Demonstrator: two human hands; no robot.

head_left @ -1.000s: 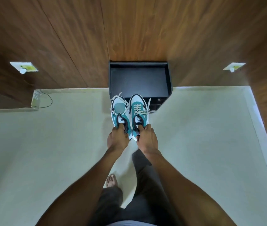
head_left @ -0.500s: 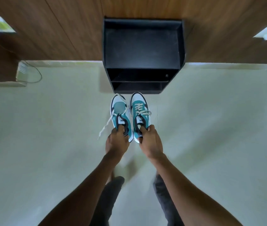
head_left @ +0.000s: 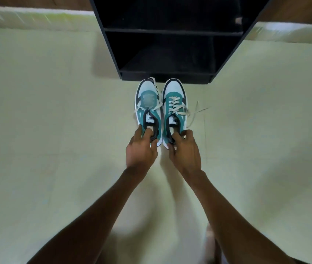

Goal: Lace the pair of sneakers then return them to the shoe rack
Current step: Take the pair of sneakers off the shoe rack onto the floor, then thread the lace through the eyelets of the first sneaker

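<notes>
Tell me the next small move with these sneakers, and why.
Probably carry both forward and slide them onto the lower shelf of the shoe rack. The left hand grips the left sneaker at the heel, the right hand the right sneaker, toes just short of the open shelf.

Sneakers [head_left: 160, 109]: teal suede-like cloth w/ smooth white toe panels, flat woven cloth laces [head_left: 176, 105]. Shoe rack [head_left: 113, 44]: matt black board, smooth. Floor [head_left: 56, 111]: pale, smooth, slight sheen. Wall strip [head_left: 18, 0]: brown wood look.
</notes>
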